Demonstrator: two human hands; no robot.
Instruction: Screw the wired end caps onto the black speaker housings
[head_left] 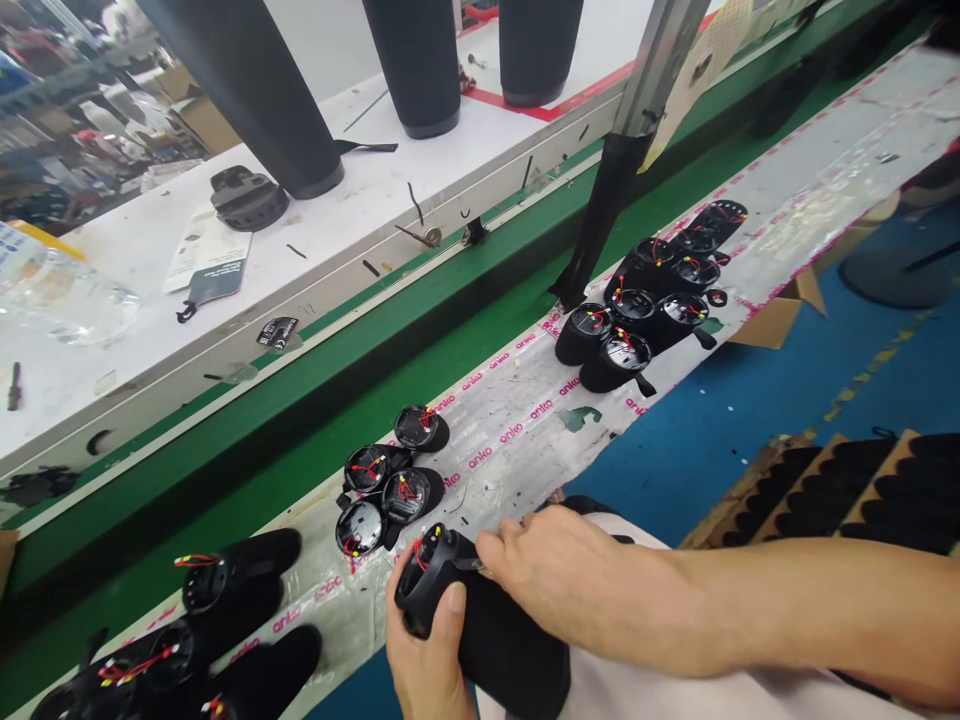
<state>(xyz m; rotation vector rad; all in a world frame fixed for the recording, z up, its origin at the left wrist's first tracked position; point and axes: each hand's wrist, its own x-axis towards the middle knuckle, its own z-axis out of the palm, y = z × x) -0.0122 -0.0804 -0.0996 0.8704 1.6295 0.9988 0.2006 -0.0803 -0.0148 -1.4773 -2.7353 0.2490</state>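
Note:
A black fabric-covered cylinder (510,645) lies tilted over my lap, its open end up and to the left with red and yellow wires showing. My left hand (431,640) is wrapped round that open end, the thumb on its rim. Against the side of the rim, my right hand (536,560) is closed on a small metallic tool (469,565), mostly hidden by the fingers. Just beyond my hands, several short black cylinders with wires (405,495) stand on the long strip-covered ledge (510,450).
More black cylinders (634,305) stand farther right on the ledge, others (247,580) lie at lower left. A metal post (611,190) rises beside the green conveyor (465,330). Tall black cylinders (255,90) stand on the white bench (322,240). Boxes (825,490) sit right.

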